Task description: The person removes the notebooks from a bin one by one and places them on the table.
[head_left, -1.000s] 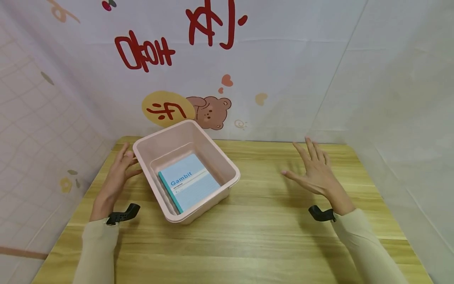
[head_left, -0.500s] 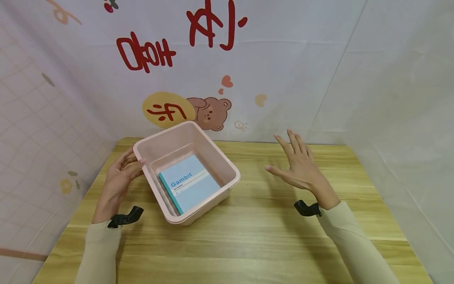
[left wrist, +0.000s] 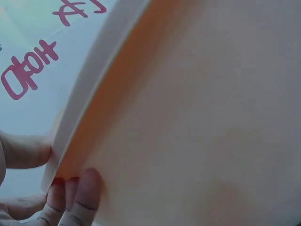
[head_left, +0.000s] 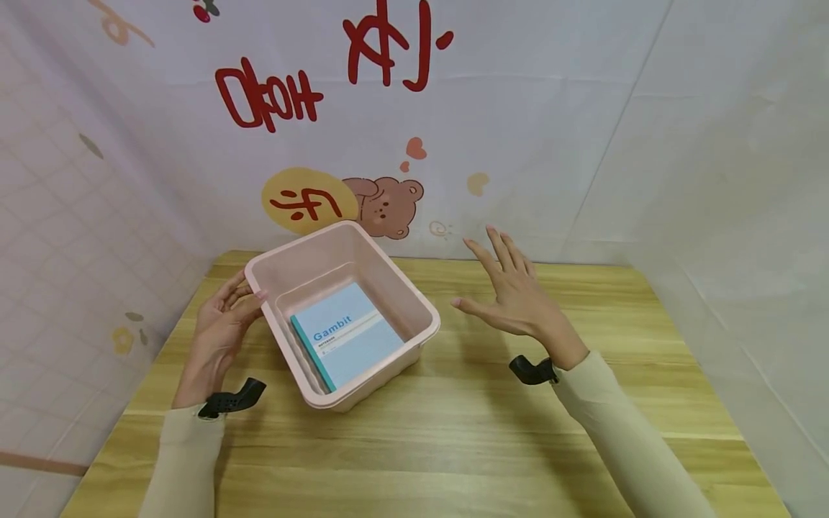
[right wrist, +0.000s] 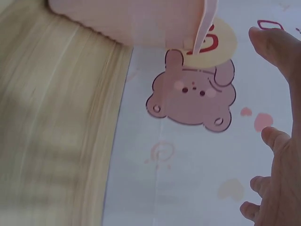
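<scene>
A pale pink plastic storage bin (head_left: 365, 262) stands at an angle on the left half of the table. Inside it, flat on the bottom, lies a light blue notebook (head_left: 350, 334) with a teal spine and "Gambit" on its cover. My left hand (head_left: 220, 324) grips the bin's left rim, thumb over the top and fingers beneath; the left wrist view shows these fingers (left wrist: 87, 193) under the lip. To the right of the bin my right hand (head_left: 518, 298) hovers over the table, fingers spread and holding nothing. In the right wrist view the bin's wall (right wrist: 127, 21) is at the top.
The wood-grain table (head_left: 453, 446) reaches back to a white printed cloth (head_left: 531, 108) with red characters and a cartoon bear (head_left: 388, 208). Cloth walls also stand at the left and right. A black camera mount sits on each wrist.
My left hand has closed from beside the bin onto its left rim. My right hand has moved left toward the bin, fingers still spread. The bin and notebook stay put.
</scene>
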{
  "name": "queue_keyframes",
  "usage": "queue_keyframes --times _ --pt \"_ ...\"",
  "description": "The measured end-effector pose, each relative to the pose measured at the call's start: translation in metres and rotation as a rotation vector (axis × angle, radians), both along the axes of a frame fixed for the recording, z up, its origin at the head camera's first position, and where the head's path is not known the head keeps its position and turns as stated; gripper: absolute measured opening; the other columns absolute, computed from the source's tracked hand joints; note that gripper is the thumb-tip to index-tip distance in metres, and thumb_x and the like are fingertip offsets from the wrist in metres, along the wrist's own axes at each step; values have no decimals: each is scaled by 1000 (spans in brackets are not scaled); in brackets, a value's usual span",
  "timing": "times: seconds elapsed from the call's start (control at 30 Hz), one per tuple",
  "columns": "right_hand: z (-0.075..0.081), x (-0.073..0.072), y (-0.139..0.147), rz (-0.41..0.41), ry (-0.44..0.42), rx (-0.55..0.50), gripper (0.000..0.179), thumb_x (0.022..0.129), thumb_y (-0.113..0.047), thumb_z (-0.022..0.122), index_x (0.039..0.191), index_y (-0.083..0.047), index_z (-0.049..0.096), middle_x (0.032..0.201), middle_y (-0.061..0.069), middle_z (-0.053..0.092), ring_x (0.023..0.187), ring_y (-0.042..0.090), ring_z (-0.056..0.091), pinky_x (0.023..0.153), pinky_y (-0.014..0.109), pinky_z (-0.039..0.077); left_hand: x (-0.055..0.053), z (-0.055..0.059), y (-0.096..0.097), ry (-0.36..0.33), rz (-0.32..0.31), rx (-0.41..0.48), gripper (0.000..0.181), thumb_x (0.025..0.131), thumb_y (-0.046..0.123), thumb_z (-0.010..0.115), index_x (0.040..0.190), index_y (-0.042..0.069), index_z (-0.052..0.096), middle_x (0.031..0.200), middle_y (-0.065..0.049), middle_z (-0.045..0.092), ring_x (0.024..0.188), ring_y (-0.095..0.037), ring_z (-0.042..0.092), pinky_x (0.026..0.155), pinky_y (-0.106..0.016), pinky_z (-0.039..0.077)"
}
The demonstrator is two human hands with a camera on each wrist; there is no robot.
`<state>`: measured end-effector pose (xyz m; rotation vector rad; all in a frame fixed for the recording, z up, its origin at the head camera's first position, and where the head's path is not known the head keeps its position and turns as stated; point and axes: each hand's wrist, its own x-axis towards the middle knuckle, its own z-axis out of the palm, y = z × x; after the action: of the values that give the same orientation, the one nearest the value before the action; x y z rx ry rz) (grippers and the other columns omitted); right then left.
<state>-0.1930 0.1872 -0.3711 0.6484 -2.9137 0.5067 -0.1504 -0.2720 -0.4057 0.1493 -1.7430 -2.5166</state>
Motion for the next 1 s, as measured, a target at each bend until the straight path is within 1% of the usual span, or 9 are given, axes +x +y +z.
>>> queue_keyframes --times 0.17,0.3,0.5,0.6,0.83,1.0 --pt "10 -7 -16 50 32 -1 98 87 -75 60 164 -43 8 173 -4 -12 161 29 -5 125 66 12 -1 0 1 -9 31 49 79 94 -6 68 161 4 28 105 2 63 88 -7 64 77 -18 59" --pt "18 -14 -29 80 41 1 96 87 -75 60 162 -47 7 174 -4 -10 161 29 -4 124 66 13 0 -1 1 -9 32 64 79 93 -7 68 161 4 28 108 0 61 86 -8 65 75 -18 60" --pt "29 -23 -45 118 42 10 95 87 -74 62 163 -43 14 174 -2 -5 161 32 0 124 65 14 -2 -2 2 3 18 87 79 93 -9 67 160 3 27 111 -2 59 88 -8 66 79 -18 60" --pt "34 -28 -55 143 45 35 96 86 -76 61 163 -42 15 174 -2 -4 161 33 2 125 65 14 -2 -2 2 5 20 92 79 93 -11 66 160 2 26 112 -3 59 89 -8 66 80 -19 61" --pt "45 -37 -75 199 22 60 95 85 -76 60 162 -44 15 174 -3 -5 161 31 2 126 62 12 -1 -3 3 9 36 106 77 93 -12 64 160 1 27 107 -2 62 90 -10 66 78 -20 61" --pt "50 -42 -88 217 4 82 94 84 -75 60 162 -43 18 174 -2 -4 161 33 4 126 62 11 -2 -4 2 11 24 94 78 94 -12 64 161 2 26 110 -2 62 89 -9 66 76 -19 60"
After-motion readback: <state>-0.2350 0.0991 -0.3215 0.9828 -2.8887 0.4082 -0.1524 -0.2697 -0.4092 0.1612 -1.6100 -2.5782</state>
